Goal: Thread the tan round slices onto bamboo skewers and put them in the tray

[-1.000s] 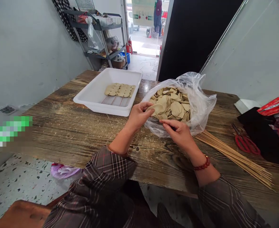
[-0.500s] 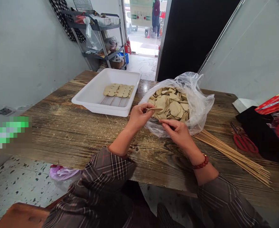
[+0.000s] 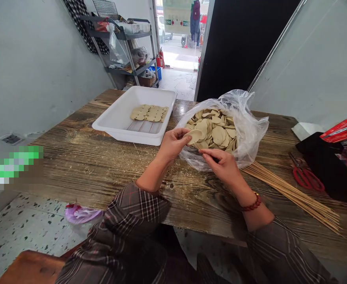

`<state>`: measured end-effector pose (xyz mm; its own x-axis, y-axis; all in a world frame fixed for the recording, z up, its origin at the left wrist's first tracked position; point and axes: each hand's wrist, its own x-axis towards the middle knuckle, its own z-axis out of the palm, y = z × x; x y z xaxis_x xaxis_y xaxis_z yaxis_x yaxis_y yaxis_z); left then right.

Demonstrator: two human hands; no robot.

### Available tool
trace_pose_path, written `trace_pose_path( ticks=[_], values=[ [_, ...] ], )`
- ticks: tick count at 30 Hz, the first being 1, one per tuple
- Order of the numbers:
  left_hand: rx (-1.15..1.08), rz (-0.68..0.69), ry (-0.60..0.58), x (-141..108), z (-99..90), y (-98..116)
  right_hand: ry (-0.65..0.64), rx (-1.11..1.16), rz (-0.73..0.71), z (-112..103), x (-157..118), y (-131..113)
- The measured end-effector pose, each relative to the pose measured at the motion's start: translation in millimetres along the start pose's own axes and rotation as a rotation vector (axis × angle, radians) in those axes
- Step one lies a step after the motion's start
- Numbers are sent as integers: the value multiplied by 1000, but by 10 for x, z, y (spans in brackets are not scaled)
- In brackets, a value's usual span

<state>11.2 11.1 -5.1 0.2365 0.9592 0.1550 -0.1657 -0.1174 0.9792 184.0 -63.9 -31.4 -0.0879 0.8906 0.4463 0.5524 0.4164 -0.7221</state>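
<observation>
Flat beige food disc point(image 3: 195, 136) is pinched between the thumb and fingers of the left hand point(image 3: 173, 144), its free edge reaching toward the right hand point(image 3: 223, 165). That right hand, nearer the body and to the right of the left one, grips a thin skewer point(image 3: 198, 147) between thumb and forefinger, the stick slanting up toward the disc; whether its tip has entered the disc, I cannot tell.

Just beyond both hands, an open clear plastic bag point(image 3: 252, 122) holds a heap of similar discs point(image 3: 219, 135). Ahead and to the left of the left hand stands a white plastic tray point(image 3: 126, 136), with skewered discs point(image 3: 150, 113) lying side by side inside, their bare stick ends pointing back toward the person. To the right of the right hand, a bundle of bamboo skewers point(image 3: 291, 197) lies slantwise on the wooden table point(image 3: 87, 165). Farther right of that hand are red-handled scissors point(image 3: 308, 179), beside a black box point(image 3: 318, 157).
</observation>
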Motion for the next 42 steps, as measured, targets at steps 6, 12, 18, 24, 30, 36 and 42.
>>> trace_pose_path(
  ticks=[6, 12, 18, 24, 30, 36, 42],
  values=[
    [32, 17, 1, -8, -7, 3, -4, -11, 0, -7, 2, -12],
    [76, 27, 4, 5, -27, -12, 1, -6, 6, -3, 4, -11],
    [216, 93, -26, 3, -35, -26, -19, -46, -3, -10, 6, 23],
    [325, 145, -30, -10, -24, -22, -11, -53, 0, -2, 6, 33],
    [340, 163, -51, -21, 1, -6, -9, -74, -10, 1, 5, 53],
    [406, 230, -59, -35, 43, 3, 1, -92, -31, 7, 4, 74],
    [387, 198, -113, -62, 97, -36, 19, -91, -35, 15, 7, 92]
  ],
)
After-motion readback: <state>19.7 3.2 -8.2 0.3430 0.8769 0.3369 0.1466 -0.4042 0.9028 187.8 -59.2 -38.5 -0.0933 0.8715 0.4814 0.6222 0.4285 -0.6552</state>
